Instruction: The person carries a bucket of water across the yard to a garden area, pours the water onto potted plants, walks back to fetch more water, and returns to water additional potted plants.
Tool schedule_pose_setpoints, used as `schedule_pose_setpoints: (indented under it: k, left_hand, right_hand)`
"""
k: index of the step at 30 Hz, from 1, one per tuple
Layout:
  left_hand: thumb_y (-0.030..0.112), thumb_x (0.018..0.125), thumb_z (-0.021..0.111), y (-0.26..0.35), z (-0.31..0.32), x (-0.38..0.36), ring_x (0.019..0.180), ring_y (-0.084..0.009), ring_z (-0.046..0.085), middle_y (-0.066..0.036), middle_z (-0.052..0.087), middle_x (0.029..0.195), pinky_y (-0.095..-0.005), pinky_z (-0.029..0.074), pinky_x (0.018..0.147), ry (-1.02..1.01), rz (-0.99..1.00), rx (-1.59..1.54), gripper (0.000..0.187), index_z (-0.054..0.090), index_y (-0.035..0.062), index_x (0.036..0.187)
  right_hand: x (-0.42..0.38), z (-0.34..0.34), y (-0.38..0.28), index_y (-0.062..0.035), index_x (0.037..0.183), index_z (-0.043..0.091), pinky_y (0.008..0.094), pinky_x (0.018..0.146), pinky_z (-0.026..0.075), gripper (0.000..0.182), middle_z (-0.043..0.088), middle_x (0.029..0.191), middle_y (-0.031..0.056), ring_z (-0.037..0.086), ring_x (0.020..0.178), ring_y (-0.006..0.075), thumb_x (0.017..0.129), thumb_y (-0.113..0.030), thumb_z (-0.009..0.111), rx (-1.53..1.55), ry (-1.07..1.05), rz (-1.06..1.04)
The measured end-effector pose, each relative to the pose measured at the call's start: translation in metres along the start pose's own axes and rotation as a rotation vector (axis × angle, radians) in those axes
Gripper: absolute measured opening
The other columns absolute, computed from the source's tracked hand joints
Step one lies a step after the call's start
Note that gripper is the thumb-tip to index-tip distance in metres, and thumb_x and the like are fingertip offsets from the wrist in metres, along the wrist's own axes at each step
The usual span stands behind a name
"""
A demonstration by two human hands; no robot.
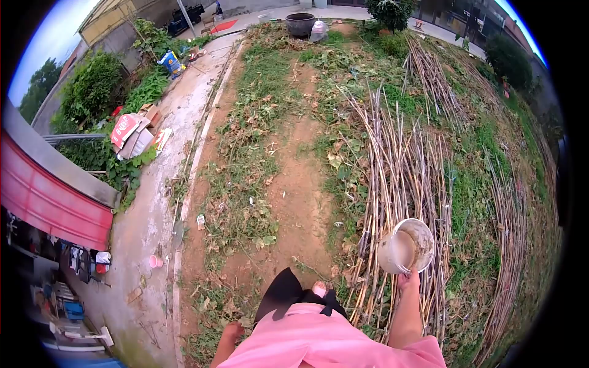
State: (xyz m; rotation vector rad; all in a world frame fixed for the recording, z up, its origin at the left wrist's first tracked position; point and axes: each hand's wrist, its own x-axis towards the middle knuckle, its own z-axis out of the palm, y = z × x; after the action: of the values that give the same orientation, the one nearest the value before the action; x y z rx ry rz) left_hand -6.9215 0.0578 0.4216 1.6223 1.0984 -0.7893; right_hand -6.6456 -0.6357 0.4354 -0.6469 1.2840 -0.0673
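Observation:
A dirty white bucket (384, 253) is held out to the right, its mouth tilted toward me and mud-like residue caked on the inside. My right hand (408, 279) is closed on its near rim. Below the bucket lies a long bundle of dry canes (399, 165). My left hand (233, 332) hangs low beside my pink shirt, over wilted plants (236, 300); its fingers are too small and blurred to read.
A bare dirt path (299, 190) runs ahead between withered vines. More canes (512, 233) lie to the right. Left of a low curb (199, 141) is a concrete strip with flattened cardboard (130, 136) and a pink cup (156, 261). A large dark vat (300, 25) stands far ahead.

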Motion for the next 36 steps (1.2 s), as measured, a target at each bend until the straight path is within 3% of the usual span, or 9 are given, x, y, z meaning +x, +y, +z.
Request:
schedule_pose_setpoints:
  k: [1,4,6,10,15,17,23,30,36]
  left_hand:
    - [0.025,0.082,0.049,0.0,-0.005,0.02,0.065,-0.0203,0.061,-0.004,0.063,0.082,-0.0399,0.042,0.051,-0.07,0.199,0.16,0.024,0.054,0.0095,0.1]
    - [0.026,0.08,0.051,0.111,0.002,0.027,0.064,-0.0192,0.061,-0.005,0.062,0.077,-0.0397,0.044,0.053,-0.068,0.131,0.315,0.023,0.056,0.0095,0.094]
    - [0.027,0.075,0.057,0.15,-0.002,0.078,0.064,-0.0211,0.061,-0.009,0.06,0.073,-0.0395,0.047,0.057,-0.176,0.441,1.163,0.021,0.062,0.0089,0.084]
    - [0.029,0.073,0.058,0.286,-0.003,0.148,0.071,-0.0274,0.06,-0.011,0.061,0.079,-0.0376,0.049,0.064,-0.144,0.641,1.42,0.022,0.064,0.0098,0.082]
    - [0.026,0.076,0.056,0.449,-0.016,0.267,0.072,-0.0237,0.062,-0.009,0.063,0.081,-0.0343,0.05,0.064,-0.229,0.326,1.133,0.021,0.064,0.0091,0.086]
    - [0.022,0.079,0.056,0.551,-0.014,0.264,0.069,-0.0191,0.062,-0.008,0.063,0.079,-0.0322,0.05,0.063,-0.001,0.046,0.05,0.023,0.061,0.004,0.092]
    - [0.015,0.083,0.052,0.786,-0.054,0.284,0.061,-0.012,0.056,-0.004,0.06,0.075,-0.026,0.045,0.058,0.083,0.382,-0.037,0.021,0.057,0.0004,0.096]
    - [0.018,0.083,0.052,0.928,-0.05,0.315,0.061,-0.0127,0.056,-0.005,0.061,0.076,-0.0262,0.045,0.058,-0.022,0.271,-0.001,0.022,0.057,0.0022,0.098]
    - [0.023,0.084,0.052,1.05,-0.042,0.425,0.07,-0.0172,0.06,-0.009,0.062,0.083,-0.0305,0.046,0.065,-0.036,0.208,-0.016,0.031,0.055,0.0,0.104]
  right_hand:
    - [-0.011,0.037,-0.018,-0.0077,0.09,0.052,0.028,0.062,0.045,0.026,0.055,0.083,0.0047,0.053,0.077,0.0182,0.076,-0.029,0.056,0.001,-0.043,-0.023]
    - [0.01,0.094,-0.042,-0.0075,0.087,0.05,0.0276,0.065,0.044,0.026,0.053,0.082,0.0037,0.051,0.077,0.0174,0.074,-0.029,0.059,0.021,-0.087,-0.057]
    - [0.024,0.118,-0.044,-0.0081,0.086,0.049,0.027,0.065,0.044,0.026,0.052,0.082,0.0027,0.05,0.076,0.0168,0.074,-0.029,0.059,0.018,-0.126,-0.061]
    - [0.062,0.13,-0.018,-0.0061,0.083,0.05,0.0281,0.071,0.046,0.026,0.053,0.087,0.0038,0.052,0.08,0.0163,0.075,-0.03,0.056,0.08,0.045,-0.018]
    - [0.008,0.238,0.014,-0.0099,0.098,0.052,0.0259,0.064,0.047,0.03,0.056,0.089,0.0042,0.053,0.077,0.0161,0.075,-0.03,0.054,-0.013,0.195,-0.009]
    - [-0.014,0.322,0.013,-0.0103,0.099,0.052,0.0266,0.064,0.047,0.031,0.056,0.09,0.0043,0.054,0.078,0.0165,0.076,-0.03,0.053,-0.019,0.165,-0.028]
    - [-0.027,0.471,-0.005,-0.0117,0.103,0.052,0.0286,0.066,0.047,0.031,0.056,0.095,0.0045,0.054,0.082,0.0178,0.077,-0.03,0.05,-0.04,0.094,-0.058]
    - [0.019,0.601,-0.048,-0.0132,0.107,0.052,0.0309,0.069,0.048,0.033,0.057,0.101,0.0046,0.055,0.086,0.0194,0.079,-0.03,0.047,-0.061,0.048,-0.191]
    - [0.25,0.804,-0.114,-0.0129,0.114,0.045,0.0353,0.078,0.044,0.036,0.048,0.112,0.0071,0.049,0.096,0.0207,0.084,-0.032,0.047,-0.055,0.314,0.042]
